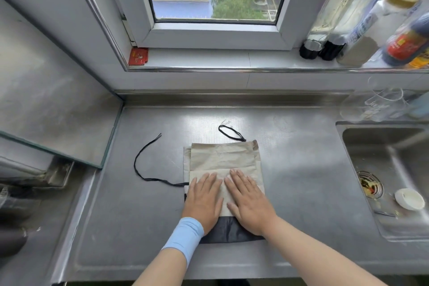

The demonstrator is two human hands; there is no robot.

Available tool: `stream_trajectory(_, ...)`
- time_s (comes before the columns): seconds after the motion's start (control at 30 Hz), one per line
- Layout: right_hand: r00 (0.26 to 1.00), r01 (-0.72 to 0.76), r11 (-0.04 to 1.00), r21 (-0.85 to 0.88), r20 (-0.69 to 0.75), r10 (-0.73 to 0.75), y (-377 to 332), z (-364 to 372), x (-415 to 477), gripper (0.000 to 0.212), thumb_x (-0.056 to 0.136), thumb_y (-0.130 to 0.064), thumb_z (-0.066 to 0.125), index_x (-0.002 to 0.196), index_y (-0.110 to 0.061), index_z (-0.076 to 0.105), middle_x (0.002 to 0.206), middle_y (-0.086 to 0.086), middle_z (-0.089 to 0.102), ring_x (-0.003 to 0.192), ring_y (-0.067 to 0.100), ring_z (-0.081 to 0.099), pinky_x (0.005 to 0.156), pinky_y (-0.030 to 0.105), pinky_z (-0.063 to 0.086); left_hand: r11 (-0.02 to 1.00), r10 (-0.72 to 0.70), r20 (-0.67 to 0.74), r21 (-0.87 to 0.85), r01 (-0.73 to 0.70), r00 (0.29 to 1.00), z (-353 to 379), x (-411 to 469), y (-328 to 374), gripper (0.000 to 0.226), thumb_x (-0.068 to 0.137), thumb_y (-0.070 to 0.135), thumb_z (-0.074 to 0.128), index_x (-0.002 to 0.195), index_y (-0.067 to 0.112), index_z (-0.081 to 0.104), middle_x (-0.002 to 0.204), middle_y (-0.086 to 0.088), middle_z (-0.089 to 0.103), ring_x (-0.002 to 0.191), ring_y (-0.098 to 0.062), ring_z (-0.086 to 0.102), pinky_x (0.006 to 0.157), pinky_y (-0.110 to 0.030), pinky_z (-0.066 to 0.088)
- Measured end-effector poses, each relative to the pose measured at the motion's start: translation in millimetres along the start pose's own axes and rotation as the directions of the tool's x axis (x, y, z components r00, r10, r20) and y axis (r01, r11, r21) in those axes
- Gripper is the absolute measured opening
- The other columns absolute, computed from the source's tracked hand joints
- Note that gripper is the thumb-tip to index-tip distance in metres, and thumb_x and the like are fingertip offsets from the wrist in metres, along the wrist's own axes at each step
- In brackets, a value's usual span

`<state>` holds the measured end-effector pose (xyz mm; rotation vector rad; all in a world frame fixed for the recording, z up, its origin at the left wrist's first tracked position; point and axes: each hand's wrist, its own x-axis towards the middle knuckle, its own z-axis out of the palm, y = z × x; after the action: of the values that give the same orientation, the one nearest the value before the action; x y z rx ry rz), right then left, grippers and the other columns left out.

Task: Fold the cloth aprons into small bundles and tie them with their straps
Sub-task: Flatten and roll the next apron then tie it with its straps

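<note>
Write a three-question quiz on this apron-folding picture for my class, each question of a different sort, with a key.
1. True or false: the left hand and the right hand lie flat on the folded apron.
2. The long black strap trails from the apron towards: A) the person's left, B) the person's right, C) the sink.
3. Fill the gap: the sink lies on the person's ____ side.

Key: 1 true; 2 A; 3 right.
</note>
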<state>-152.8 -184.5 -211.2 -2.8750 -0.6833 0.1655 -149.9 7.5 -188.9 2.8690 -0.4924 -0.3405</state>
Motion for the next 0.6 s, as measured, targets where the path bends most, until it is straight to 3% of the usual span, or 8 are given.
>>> stream_trajectory(0.07, 0.997, -0.004, 1.0, -0.008, 0.073, 0.004, 2.4, -2.6, 1.5, 0.068, 0.1, -0.05, 0.03, 0.158, -0.02, 0.014, 0.166, 0.006, 0.003, 0.153, 0.022, 0.001, 0.12, 0.039, 0.003, 0.996, 0.084, 0.026, 0.031, -0.085, 0.996, 5.6, -16.5, -10.9, 0.055, 0.089, 0.044, 0.039, 0.139, 0.022, 0.046, 0.15, -0.003, 0.043, 0.139, -0.021, 0.03, 0.11, -0.044, 0.023)
stream_trajectory(0.17, 0.997, 0.0, 0.999, -0.046, 0.081, 0.004, -4.6, -7.8, -1.5, 0.069, 0.098, -0.05, 0.033, 0.157, -0.018, 0.02, 0.165, 0.01, 0.009, 0.152, 0.028, 0.012, 0.118, 0.043, 0.009, 0.987, 0.117, 0.071, 0.1, -0.124, 0.991, 12.7, -35.7, -27.6, 0.063, 0.091, 0.048, 0.037, 0.148, 0.023, 0.034, 0.157, -0.007, 0.03, 0.144, -0.024, 0.023, 0.11, -0.044, 0.02)
stream_trajectory(0.23, 0.998, 0.03, 0.998, -0.063, 0.051, -0.027, -9.2, -10.1, -8.1, 0.069, 0.096, -0.047, 0.038, 0.157, -0.018, 0.023, 0.164, 0.014, 0.014, 0.151, 0.031, 0.016, 0.118, 0.046, 0.014, 0.984, 0.114, 0.061, 0.127, -0.121, 0.992, 12.0, -38.9, -30.4, 0.064, 0.088, 0.049, 0.039, 0.146, 0.021, 0.037, 0.154, -0.009, 0.035, 0.142, -0.025, 0.029, 0.11, -0.043, 0.021)
stream_trajectory(0.3, 0.997, 0.078, 0.997, -0.012, 0.019, -0.078, -13.2, -18.3, -17.4, 0.071, 0.089, -0.047, 0.046, 0.153, -0.021, 0.031, 0.16, 0.013, 0.026, 0.145, 0.034, 0.025, 0.115, 0.047, 0.023, 0.986, 0.126, 0.007, 0.107, -0.126, 0.992, 5.0, -38.9, -25.8, 0.056, 0.083, 0.048, 0.051, 0.133, 0.022, 0.05, 0.143, -0.008, 0.049, 0.132, -0.028, 0.044, 0.107, -0.041, 0.025)
stream_trajectory(0.37, 0.987, 0.148, 0.989, 0.032, 0.059, -0.149, -15.9, -33.4, -27.8, 0.073, 0.079, -0.057, 0.054, 0.142, -0.023, 0.041, 0.146, 0.008, 0.038, 0.13, 0.03, 0.038, 0.107, 0.044, 0.034, 0.983, 0.178, -0.091, 0.061, -0.173, 0.98, -0.8, -40.5, -19.3, 0.032, 0.077, 0.035, 0.066, 0.106, 0.025, 0.059, 0.12, -0.002, 0.061, 0.112, -0.029, 0.058, 0.097, -0.037, 0.036)
stream_trajectory(0.43, 0.964, 0.221, 0.975, 0.017, 0.15, -0.22, -17.1, -47.1, -38.0, 0.071, 0.073, -0.064, 0.053, 0.13, -0.023, 0.043, 0.133, 0.004, 0.041, 0.118, 0.025, 0.042, 0.098, 0.041, 0.038, 0.982, 0.19, -0.078, 0.004, -0.19, 0.979, -8.7, -42.9, -14.3, 0.016, 0.076, 0.026, 0.067, 0.09, 0.025, 0.058, 0.106, 0.002, 0.057, 0.099, -0.026, 0.056, 0.084, -0.035, 0.044)
stream_trajectory(0.5, 0.941, 0.268, 0.962, -0.052, 0.226, -0.25, -16.2, -53.9, -45.1, 0.065, 0.072, -0.061, 0.051, 0.124, -0.023, 0.044, 0.125, 0.004, 0.043, 0.11, 0.025, 0.043, 0.093, 0.04, 0.04, 0.991, 0.134, 0.045, -0.015, -0.133, 0.99, -18.3, -47.9, -9.8, 0.027, 0.078, 0.039, 0.062, 0.101, 0.027, 0.055, 0.118, 0.005, 0.047, 0.113, -0.022, 0.044, 0.088, -0.037, 0.047)
stream_trajectory(0.6, 0.925, 0.276, 0.952, -0.135, 0.308, -0.224, -17.7, -57.6, -47.6, 0.052, 0.077, -0.044, 0.053, 0.123, -0.019, 0.049, 0.123, 0.006, 0.048, 0.11, 0.027, 0.047, 0.086, 0.04, 0.046, 0.997, 0.073, 0.231, -0.026, -0.069, 0.97, -29.7, -56.6, -7.7, 0.074, 0.068, 0.06, 0.063, 0.132, 0.032, 0.038, 0.139, 0.008, 0.03, 0.132, -0.017, 0.024, 0.098, -0.039, 0.044)
